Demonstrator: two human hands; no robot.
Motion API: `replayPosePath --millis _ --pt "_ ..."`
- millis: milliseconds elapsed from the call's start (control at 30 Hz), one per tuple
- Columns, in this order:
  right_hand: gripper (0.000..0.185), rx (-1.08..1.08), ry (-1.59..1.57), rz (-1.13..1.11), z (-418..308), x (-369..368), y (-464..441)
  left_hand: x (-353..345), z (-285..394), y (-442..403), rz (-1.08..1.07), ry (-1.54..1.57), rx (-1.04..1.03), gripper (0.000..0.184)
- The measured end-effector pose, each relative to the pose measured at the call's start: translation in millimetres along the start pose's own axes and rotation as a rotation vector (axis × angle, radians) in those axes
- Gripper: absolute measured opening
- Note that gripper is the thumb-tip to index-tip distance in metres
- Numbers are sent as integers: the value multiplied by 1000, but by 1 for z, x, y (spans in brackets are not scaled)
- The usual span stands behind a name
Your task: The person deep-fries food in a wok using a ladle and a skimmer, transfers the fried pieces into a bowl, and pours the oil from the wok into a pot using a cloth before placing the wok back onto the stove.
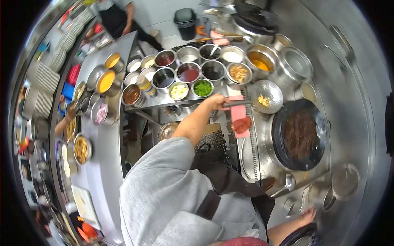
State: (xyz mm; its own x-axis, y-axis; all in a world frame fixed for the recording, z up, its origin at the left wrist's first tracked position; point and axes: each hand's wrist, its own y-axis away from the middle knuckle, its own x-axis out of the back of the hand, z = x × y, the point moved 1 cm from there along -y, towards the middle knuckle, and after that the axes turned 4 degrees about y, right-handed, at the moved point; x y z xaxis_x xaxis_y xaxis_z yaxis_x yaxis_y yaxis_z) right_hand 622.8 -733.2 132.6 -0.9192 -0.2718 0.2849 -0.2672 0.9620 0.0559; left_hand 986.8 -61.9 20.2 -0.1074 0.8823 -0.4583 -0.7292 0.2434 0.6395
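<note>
My left hand [217, 102] reaches forward, its fingers wrapped round the handle of a perforated skimmer [271, 88]. A few golden-brown food pieces [263, 100] lie in the skimmer's bowl, beside the far rim of a black wok [279, 153]. Dark brown liquid [301, 133] fills much of the wok. Just under my left hand are a pink cloth [238, 110] and a crumpled red cloth [241, 125]. Low on the right, my right hand [305, 217] looks open, its fingers extended near a metal pot [318, 192] and a round strainer [345, 181].
Several metal pots of sauces and ingredients stand ahead, including chopped greens [202, 87] and fried pieces [239, 73]. A ladle [289, 182] lies by the wok. On the left counter [104, 172] is a white cutting board [86, 206]. Another person [115, 18] stands at the back.
</note>
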Motion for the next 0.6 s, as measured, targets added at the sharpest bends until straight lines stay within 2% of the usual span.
replayPosePath --millis 100,133,200,267,300,367,400,467,500,567,600 --pt "37 52 -98 12 10 21 -30 -19 -4 -2 -251 -47 180 8" --pt "30 -18 16 -42 13 26 -41 -28 -5 3 -294 -38 192 8" --pt "23 -77 129 -111 9 25 -48 -55 -8 14 -276 -78 226 5" --pt "17 -247 283 -68 -9 34 -25 -66 -28 -25 -334 -141 305 5" --pt "17 -239 283 -73 -15 35 -3 -74 -32 -27 -334 -134 299 5" --pt "18 455 462 107 -35 29 56 -89 -42 -23 -271 -79 273 6" --pt "18 454 459 106 -49 26 72 -94 -42 -10 -270 -81 271 6" --pt "35 479 844 406 -82 23 97 -98 -34 41 -163 -102 170 6" --pt "35 476 842 395 -86 18 104 -93 -34 59 -181 -147 164 7" --pt "30 917 571 592 -86 12 117 -81 -36 89 -193 -152 128 10" --pt "30 904 569 576 -70 4 116 -75 -37 107 -217 -152 93 13"
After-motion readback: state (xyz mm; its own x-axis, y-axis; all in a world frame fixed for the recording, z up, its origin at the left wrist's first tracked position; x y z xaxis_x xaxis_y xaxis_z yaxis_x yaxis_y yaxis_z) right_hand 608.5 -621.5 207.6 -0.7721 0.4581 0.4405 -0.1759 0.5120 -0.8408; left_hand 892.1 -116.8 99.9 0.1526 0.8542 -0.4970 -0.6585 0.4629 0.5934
